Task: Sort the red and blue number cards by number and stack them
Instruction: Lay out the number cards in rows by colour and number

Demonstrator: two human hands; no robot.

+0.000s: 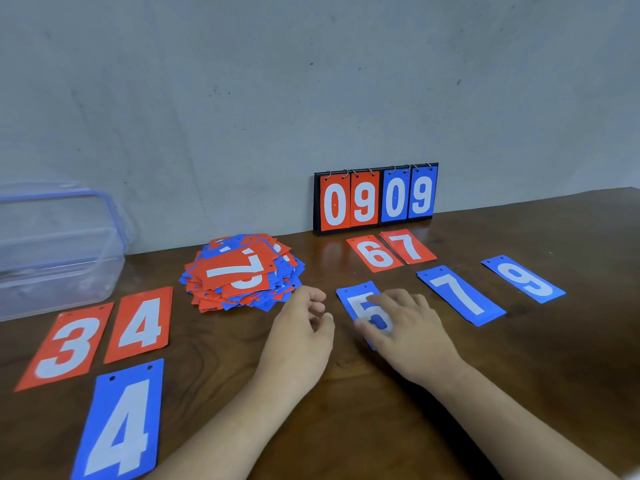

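Note:
A messy pile of red and blue number cards lies mid-table, a red 7 on top. Laid out flat are a red 3, red 4, blue 4, red 6, red 7, blue 7 and blue 9. My right hand rests with flat fingers on a blue 5 card, covering its lower half. My left hand hovers just left of that card, fingers loosely curled, holding nothing.
A flip scoreboard reading 09 09 leans against the grey wall at the back. A clear plastic box with a blue-rimmed lid stands at the far left. The wooden table stretches right and toward me.

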